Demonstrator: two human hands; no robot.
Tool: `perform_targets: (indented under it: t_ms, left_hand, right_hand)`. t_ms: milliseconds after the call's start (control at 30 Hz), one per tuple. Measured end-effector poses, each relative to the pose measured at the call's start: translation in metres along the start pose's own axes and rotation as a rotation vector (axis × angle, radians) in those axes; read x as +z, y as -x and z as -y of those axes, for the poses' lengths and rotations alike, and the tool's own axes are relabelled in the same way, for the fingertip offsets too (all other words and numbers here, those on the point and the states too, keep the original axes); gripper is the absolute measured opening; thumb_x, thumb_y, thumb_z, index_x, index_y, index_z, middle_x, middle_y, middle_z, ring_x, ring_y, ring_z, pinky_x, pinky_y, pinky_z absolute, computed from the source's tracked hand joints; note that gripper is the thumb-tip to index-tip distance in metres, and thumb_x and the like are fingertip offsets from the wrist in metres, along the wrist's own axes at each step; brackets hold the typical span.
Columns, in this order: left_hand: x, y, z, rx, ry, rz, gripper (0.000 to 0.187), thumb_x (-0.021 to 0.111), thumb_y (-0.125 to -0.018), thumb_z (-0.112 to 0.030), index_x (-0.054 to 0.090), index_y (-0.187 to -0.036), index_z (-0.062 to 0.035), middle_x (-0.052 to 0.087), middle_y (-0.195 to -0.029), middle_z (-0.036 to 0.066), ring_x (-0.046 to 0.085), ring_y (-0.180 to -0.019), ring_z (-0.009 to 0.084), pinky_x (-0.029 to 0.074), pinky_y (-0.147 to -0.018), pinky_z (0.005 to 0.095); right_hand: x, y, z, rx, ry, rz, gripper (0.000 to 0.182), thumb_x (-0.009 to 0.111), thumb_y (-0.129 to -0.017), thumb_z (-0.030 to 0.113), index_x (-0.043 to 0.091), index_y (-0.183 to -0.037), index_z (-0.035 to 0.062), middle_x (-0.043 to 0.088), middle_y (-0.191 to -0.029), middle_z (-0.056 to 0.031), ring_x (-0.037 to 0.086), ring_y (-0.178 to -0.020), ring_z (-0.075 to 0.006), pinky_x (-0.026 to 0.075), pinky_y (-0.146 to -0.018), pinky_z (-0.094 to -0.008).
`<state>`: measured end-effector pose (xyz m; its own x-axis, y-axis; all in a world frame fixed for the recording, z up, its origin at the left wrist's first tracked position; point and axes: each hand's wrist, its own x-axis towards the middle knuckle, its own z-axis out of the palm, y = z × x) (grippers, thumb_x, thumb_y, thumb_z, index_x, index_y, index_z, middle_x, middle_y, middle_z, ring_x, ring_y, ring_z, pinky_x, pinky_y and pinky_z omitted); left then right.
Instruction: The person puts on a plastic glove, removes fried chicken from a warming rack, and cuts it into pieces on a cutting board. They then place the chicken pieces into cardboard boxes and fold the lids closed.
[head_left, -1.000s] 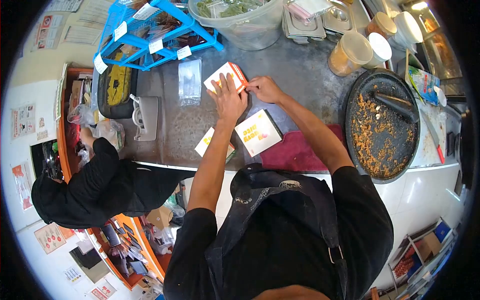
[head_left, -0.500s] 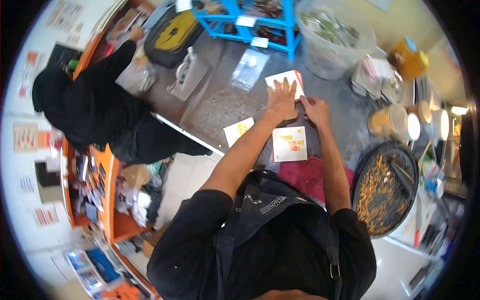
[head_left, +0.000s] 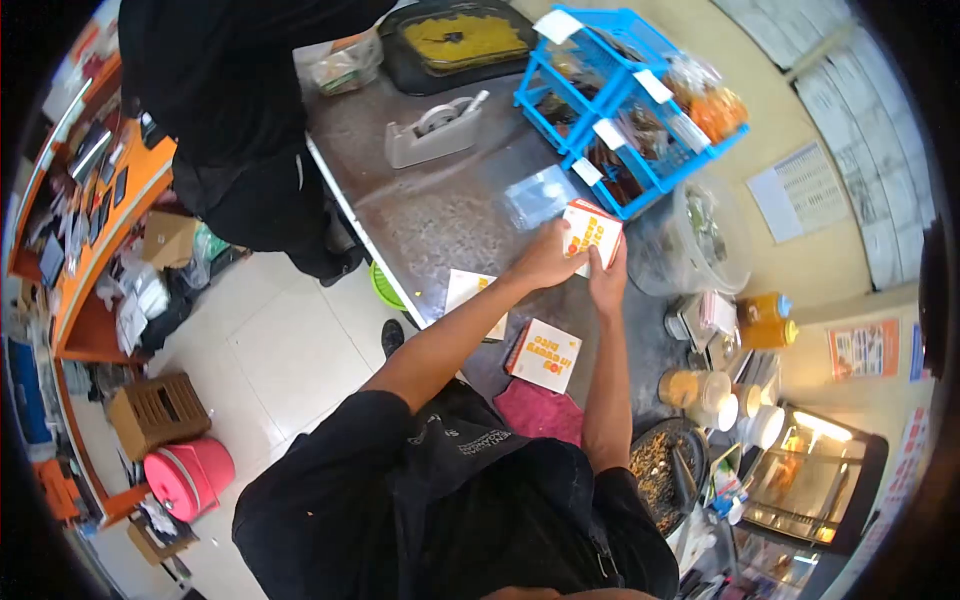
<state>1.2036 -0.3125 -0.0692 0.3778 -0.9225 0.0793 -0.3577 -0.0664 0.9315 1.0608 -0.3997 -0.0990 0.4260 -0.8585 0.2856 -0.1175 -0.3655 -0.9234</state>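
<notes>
A small white carton with orange print (head_left: 592, 232) is held up off the steel counter (head_left: 440, 215) between both hands. My left hand (head_left: 546, 258) grips its left side and my right hand (head_left: 607, 280) grips its lower right edge. Two more cartons of the same print lie flat on the counter below the hands, one (head_left: 544, 355) beside a dark red cloth (head_left: 538, 410) and one (head_left: 472, 296) at the counter's front edge under my left forearm. A clear plastic bag (head_left: 536, 196) lies just beyond the held carton.
A blue rack of packets (head_left: 628, 106), a clear tub (head_left: 706, 240), a tape dispenser (head_left: 434, 130) and a black tray (head_left: 460, 40) stand on the counter. A dark stone mortar with crumbs (head_left: 664, 468) and lidded jars (head_left: 700, 392) are lower right. A person in black (head_left: 230, 90) stands at the counter's left end.
The carton was pressed flat on the counter under both hands; now it is lifted and gripped between them. My head has turned, so the whole scene has rotated in view.
</notes>
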Motion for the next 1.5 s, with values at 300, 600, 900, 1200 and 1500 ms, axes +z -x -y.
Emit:
perform_targets:
  t_ms: [300,600,900,1200,1500]
  left_hand:
    - [-0.223,0.102,0.024,-0.030,0.082,-0.008,0.067,0.073,-0.083,-0.033,0.047,-0.140,-0.0095,0.062,-0.125,0.019,0.062,-0.112,0.0287,0.045,-0.097,0.0359]
    - [-0.320,0.245,0.096,-0.462,0.507,-0.186,0.036,0.064,-0.093,-0.015,0.055,-0.127,-0.0073,0.067,-0.103,0.007,0.065,-0.091,0.0119,0.053,-0.080,0.0265]
    - [-0.326,0.258,0.135,-0.467,0.884,-0.348,0.041,0.062,-0.095,-0.017,0.048,-0.133,-0.0090,0.069,-0.102,0.007,0.066,-0.088,0.0115,0.055,-0.077,0.0250]
    - [-0.319,0.216,0.132,-0.459,0.913,-0.308,0.042,0.062,-0.095,-0.016,0.048,-0.133,-0.0078,0.069,-0.102,0.008,0.065,-0.089,0.0116,0.053,-0.079,0.0255]
    - [-0.317,0.217,0.132,-0.368,0.377,-0.334,0.080,0.078,-0.077,-0.005,0.036,-0.145,-0.0108,0.051,-0.094,0.002,0.051,-0.090,0.0112,0.045,-0.082,0.0248]
  right_hand:
    - [0.151,-0.023,0.176,-0.110,0.216,1.185,0.071,0.074,-0.084,0.026,0.039,-0.142,0.0049,0.066,-0.114,-0.0138,0.063,-0.104,-0.0234,0.050,-0.091,-0.0368]
    - [0.353,-0.241,0.124,-0.180,0.441,1.177,0.028,0.064,-0.073,0.012,0.073,-0.099,0.0056,0.074,-0.095,-0.0090,0.067,-0.088,-0.0222,0.051,-0.081,-0.0340]
    - [0.390,-0.276,0.114,-0.026,0.508,1.650,0.019,0.072,-0.079,0.016,0.075,-0.091,0.0021,0.074,-0.086,-0.0039,0.067,-0.080,-0.0148,0.051,-0.073,-0.0289]
    - [0.462,-0.216,0.097,-0.652,0.920,1.930,0.018,0.071,-0.065,0.016,0.075,-0.079,0.0050,0.073,-0.081,-0.0110,0.069,-0.077,-0.0210,0.052,-0.070,-0.0348]
    - [0.447,-0.175,0.140,-0.500,0.509,2.008,0.018,0.066,-0.078,0.018,0.073,-0.081,0.0019,0.071,-0.079,-0.0111,0.066,-0.072,-0.0209,0.051,-0.067,-0.0355]
